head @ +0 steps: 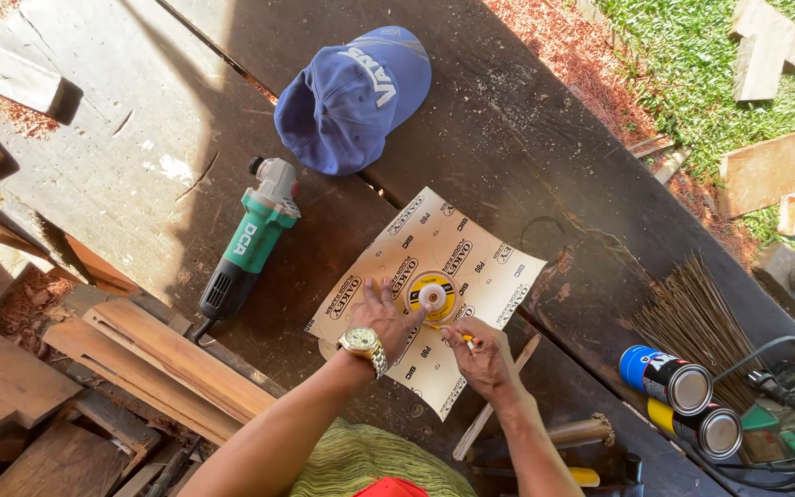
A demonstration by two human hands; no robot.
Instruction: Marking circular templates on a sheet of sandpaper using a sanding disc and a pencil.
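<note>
A white sheet of sandpaper [457, 244] lies back side up on the dark wooden table [508, 120]. A round yellow and white disc [432, 296] rests on the sheet. My left hand [384, 315], with a gold wristwatch on the wrist, presses flat on the sheet with fingertips against the disc's left edge. My right hand [478, 354] is closed on a yellow pencil [443, 329] whose tip meets the disc's lower rim.
A green angle grinder [250, 241] lies left of the sheet. A blue cap [353, 99] sits behind it. Two cans [683, 398] and a bundle of thin sticks [692, 317] lie at the right, with cables. Wooden planks [140, 354] are stacked at the left.
</note>
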